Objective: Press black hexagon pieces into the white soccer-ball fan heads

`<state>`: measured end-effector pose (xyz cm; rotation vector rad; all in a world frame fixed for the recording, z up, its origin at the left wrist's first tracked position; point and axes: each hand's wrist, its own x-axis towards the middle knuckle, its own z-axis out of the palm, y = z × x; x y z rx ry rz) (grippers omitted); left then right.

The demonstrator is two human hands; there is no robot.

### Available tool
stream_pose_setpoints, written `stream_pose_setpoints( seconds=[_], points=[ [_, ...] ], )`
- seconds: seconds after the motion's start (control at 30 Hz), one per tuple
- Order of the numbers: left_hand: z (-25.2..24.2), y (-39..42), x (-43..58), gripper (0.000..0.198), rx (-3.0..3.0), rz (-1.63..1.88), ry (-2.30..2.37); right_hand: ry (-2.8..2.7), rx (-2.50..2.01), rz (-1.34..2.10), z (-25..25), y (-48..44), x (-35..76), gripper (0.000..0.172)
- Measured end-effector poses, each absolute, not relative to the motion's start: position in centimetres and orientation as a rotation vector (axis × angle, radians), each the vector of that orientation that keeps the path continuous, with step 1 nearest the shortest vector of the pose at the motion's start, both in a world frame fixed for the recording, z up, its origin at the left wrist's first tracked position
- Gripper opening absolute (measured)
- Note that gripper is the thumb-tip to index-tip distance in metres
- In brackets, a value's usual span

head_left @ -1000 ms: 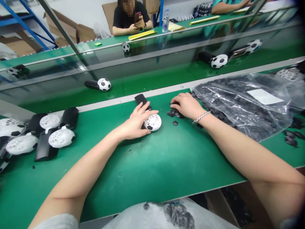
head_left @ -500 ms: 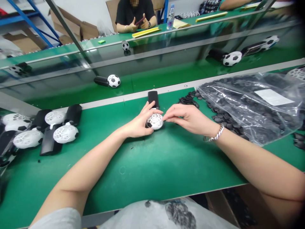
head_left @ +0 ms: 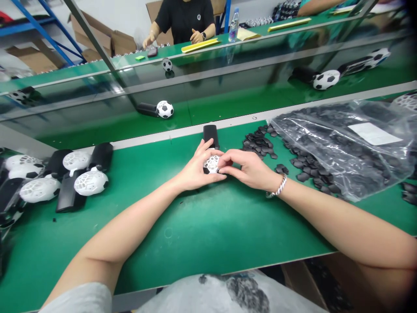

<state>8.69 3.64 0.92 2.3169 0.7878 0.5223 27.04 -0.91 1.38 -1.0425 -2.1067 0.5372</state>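
Note:
My left hand [head_left: 195,170] is closed around a white soccer-ball-shaped piece [head_left: 211,163] with an openwork surface and some black patches. A black rectangular block [head_left: 210,135] sticks out behind the ball, away from me. My right hand [head_left: 249,168] meets the ball's right side with thumb and index finger pinched together. Whatever lies between those fingertips is hidden. Just beyond the right hand, small black patches [head_left: 259,141] lie in a loose pile on the green table [head_left: 182,234].
Several ball pieces with black blocks [head_left: 90,182] lie at the left. A clear plastic bag [head_left: 345,143] of black patches spreads across the right. Behind a pale rail, a green belt [head_left: 202,104] carries soccer-ball pieces [head_left: 165,109]. A co-worker [head_left: 185,21] sits across.
My right hand has shifted slightly left, further onto the ball. Ball pieces on the near belt have moved right. The co-worker's hands have separated, and a dark object now lies on their table.

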Motion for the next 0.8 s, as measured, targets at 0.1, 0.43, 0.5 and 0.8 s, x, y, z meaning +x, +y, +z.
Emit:
stream_pose_setpoints(
  seconds=[0.1, 0.43, 0.5, 0.8],
  points=[
    [0.4, 3.5, 8.9, 0.044, 2.269, 0.606, 0.811, -1.961, -1.073, 0.627, 0.7, -0.8, 26.7, 0.006],
    [-0.2, 4.0, 9.1, 0.041, 2.293, 0.703, 0.676, -1.821, -1.103, 0.845, -0.6, -0.5, 26.9, 0.013],
    [-0.2, 3.9, 9.3, 0.039, 2.328, 0.729, 0.669, -1.802, -1.096, 0.864, -0.7, -0.5, 26.8, 0.012],
    [0.0, 3.8, 9.4, 0.037, 2.383, 0.741, 0.684, -1.808, -1.129, 0.876, -0.6, -0.6, 26.6, 0.012]
  ],
)
